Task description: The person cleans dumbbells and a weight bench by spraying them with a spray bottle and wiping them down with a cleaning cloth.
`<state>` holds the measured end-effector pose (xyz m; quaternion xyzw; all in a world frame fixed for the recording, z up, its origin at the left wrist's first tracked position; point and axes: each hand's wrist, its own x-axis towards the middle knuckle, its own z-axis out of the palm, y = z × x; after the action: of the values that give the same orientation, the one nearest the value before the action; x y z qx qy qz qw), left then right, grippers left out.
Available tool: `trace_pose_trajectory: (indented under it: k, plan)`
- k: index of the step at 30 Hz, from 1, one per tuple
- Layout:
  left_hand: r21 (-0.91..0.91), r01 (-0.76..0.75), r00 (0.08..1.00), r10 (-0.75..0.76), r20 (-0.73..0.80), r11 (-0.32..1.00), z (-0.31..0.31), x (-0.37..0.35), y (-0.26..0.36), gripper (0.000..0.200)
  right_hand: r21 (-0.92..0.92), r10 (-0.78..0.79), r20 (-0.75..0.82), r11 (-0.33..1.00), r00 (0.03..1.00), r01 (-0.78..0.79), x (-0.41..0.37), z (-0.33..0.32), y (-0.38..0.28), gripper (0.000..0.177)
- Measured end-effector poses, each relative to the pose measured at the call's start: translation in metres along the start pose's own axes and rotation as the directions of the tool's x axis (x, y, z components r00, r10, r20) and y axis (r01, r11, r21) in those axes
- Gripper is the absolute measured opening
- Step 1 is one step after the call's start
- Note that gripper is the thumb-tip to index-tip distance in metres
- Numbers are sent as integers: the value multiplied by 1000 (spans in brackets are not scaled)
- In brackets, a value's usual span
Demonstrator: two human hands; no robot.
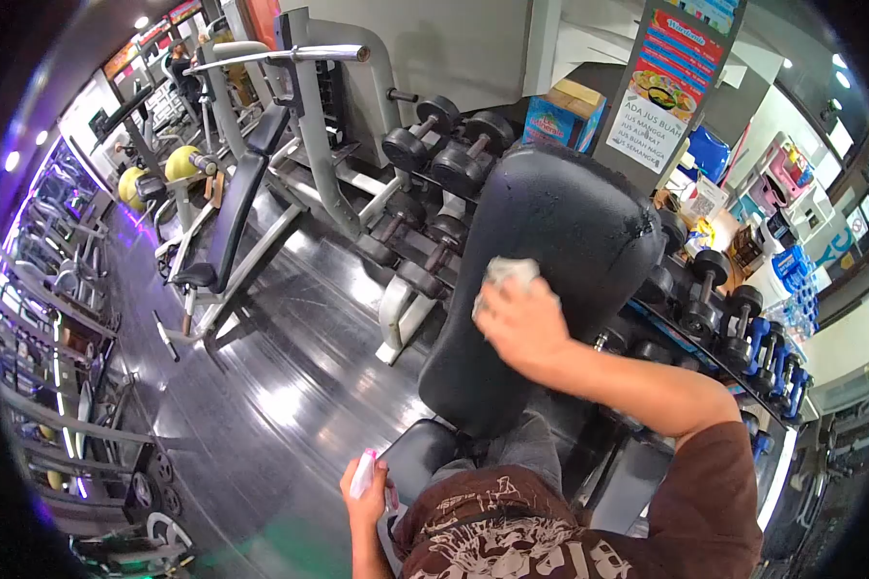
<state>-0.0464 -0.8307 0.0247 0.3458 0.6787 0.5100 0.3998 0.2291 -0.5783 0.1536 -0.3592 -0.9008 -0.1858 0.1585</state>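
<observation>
My right hand (pixel 523 326) is closed around a crumpled pale cloth (pixel 513 271) and presses it to the black padded backrest (pixel 572 217) of a weight bench. Worn, cracked patches mark the upholstery near its upper right edge. Low at my left side, my left hand (pixel 365 494) grips a small clear bottle with pink parts (pixel 363 473), apparently a spray bottle. Fingers cover much of it. The bench's black seat pad (pixel 418 457) lies just right of that hand, below the backrest.
Dumbbells (pixel 436 130) rest on a rack behind the bench, and more dumbbells (pixel 710 289) line the right side. An incline bench with a steel frame (pixel 237 207) stands to the left on the dark floor (pixel 261 386). A menu sign (pixel 664 87) rises behind.
</observation>
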Motion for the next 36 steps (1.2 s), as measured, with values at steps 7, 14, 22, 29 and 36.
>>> trace_pose_trajectory:
  k: [7,14,22,29,36]
  plan:
    - [29,-85,992,82,92,996,17,23,20,15,-228,145,-241,953,960,-201,17,-37,22,28]
    - [-44,-71,993,74,91,997,20,21,10,15,-40,-39,-20,998,999,38,-48,117,-70,15]
    - [-84,-147,985,154,82,986,29,26,4,15,37,-188,294,982,937,185,-71,209,-131,22]
    - [-127,-139,987,148,64,982,21,28,7,17,-101,-82,53,991,995,87,64,35,-15,14]
    - [-177,-140,988,148,36,974,13,46,7,17,-262,295,-281,892,913,-369,130,-112,115,15]
